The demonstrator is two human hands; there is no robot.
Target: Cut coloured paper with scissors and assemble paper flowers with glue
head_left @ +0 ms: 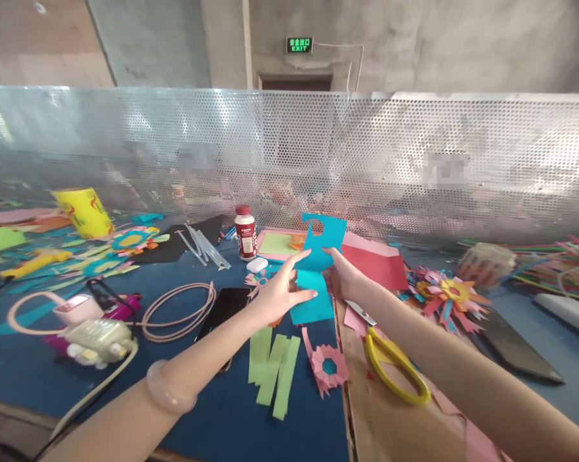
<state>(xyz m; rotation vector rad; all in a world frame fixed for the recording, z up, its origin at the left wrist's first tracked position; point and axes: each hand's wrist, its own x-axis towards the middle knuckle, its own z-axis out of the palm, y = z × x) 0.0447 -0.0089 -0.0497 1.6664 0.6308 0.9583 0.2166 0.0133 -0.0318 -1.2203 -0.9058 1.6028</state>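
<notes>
Blue paper (328,239): between both hands, over the counter (207,398).
Left hand (282,292): at paper's left edge, thumb and forefinger apart; grip cannot be told.
Right hand (343,274): pinching paper's right side.

the blue craft paper (336,232) looked smooth and matt; near right, the scissor handles (380,375) were glossy plastic. the far perforated screen (299,138) was shiny metal, the wall (405,48) behind it rough concrete.

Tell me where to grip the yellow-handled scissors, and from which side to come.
Probably best by the yellow handles, coming from the near side: they form the wide, near end, while the metal blades point away, toward the right hand.
</notes>
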